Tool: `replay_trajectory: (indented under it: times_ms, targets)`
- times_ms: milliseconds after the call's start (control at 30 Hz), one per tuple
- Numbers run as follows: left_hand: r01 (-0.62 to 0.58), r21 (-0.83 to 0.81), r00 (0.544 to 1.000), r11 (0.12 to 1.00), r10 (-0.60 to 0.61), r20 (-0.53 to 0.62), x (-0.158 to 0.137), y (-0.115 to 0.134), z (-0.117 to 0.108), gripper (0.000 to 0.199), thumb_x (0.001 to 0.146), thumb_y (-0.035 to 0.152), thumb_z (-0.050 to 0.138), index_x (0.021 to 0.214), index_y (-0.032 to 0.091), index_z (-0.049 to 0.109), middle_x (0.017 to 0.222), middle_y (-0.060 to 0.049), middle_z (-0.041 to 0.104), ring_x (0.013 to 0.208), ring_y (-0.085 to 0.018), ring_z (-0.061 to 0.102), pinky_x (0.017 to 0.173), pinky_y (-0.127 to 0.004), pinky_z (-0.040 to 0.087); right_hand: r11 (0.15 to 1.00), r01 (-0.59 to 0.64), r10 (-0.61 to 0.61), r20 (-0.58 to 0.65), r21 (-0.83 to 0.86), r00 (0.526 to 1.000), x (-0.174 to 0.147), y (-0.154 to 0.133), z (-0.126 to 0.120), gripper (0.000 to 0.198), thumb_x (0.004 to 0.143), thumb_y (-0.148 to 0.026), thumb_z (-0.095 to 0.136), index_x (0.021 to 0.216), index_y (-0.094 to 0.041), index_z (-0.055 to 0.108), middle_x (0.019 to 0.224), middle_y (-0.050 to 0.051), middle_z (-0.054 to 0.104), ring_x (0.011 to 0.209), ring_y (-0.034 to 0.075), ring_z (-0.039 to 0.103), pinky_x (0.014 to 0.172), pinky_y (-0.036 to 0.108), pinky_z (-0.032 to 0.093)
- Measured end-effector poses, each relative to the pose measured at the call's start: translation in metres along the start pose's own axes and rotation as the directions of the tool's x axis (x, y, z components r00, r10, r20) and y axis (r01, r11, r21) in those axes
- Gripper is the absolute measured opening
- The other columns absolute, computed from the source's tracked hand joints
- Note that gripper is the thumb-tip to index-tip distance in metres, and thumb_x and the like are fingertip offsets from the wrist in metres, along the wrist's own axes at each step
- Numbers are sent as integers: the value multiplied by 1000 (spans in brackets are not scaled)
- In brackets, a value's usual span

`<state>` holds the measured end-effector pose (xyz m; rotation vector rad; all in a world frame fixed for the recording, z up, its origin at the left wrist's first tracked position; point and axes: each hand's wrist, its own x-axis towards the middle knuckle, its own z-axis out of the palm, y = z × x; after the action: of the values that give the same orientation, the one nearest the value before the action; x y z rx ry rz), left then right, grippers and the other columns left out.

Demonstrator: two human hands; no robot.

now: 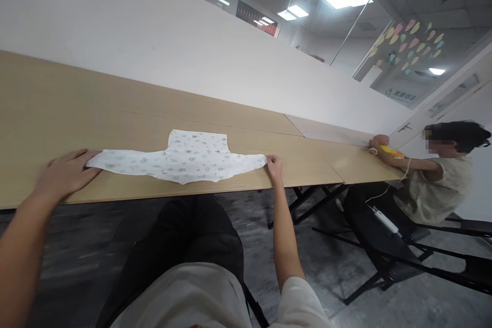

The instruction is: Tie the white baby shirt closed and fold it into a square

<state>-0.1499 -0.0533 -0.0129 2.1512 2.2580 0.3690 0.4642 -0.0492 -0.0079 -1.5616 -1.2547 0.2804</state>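
Observation:
A white baby top (198,156) with small green and grey prints lies spread on the wooden table (126,97), its sleeves stretched out to both sides. At the left sleeve end rests my left hand (69,174), with the cuff between its thumb and long, fairly flat fingers. My right hand (274,167) pinches the tip of the other sleeve at the table's front edge. The body of the top points away from me, and its near edge is wavy.
At the far right, a seated person (434,179) holds a doll in yellow (390,150) on the table. A black folding chair (376,230) carries a white power strip (386,221) with a cord. A white wall (154,46) runs behind the table.

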Motion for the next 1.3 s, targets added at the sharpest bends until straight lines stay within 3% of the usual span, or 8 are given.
replay_trajectory:
  times_ms: [167,400,1000,1300]
  targets:
    - [3,7,1000,1000,-3,13,-3,4,-5,73,91,47,19,147,7,44,151,-20,40,137,-37,38,111,-53,30,998,-7,8,22,-60,1000,1,0,0,26,75,-28,49,84,-14,69,91,14,74,82,24,66,80,34,51]
    - [-19,-18,1000,1000,18,-13,3,-7,4,70,89,46,29,147,10,45,150,-20,42,137,-37,39,110,-55,32,997,2,1,39,-76,999,0,-2,-2,26,76,-25,50,86,-13,70,92,13,74,83,23,66,79,32,51]
    - [-42,-29,998,999,40,-42,3,-9,7,70,87,46,31,145,10,47,149,-21,44,135,-39,40,108,-56,33,997,1,0,18,-77,1000,2,4,0,26,78,-27,50,87,-13,70,91,13,74,81,22,67,78,32,51]
    - [-23,19,1000,1000,22,11,1,-3,1,76,90,49,17,148,6,42,151,-23,39,138,-38,37,111,-52,29,991,5,-3,17,-133,1000,-2,-6,2,27,78,-24,48,87,-13,71,82,10,73,73,21,64,73,29,49]
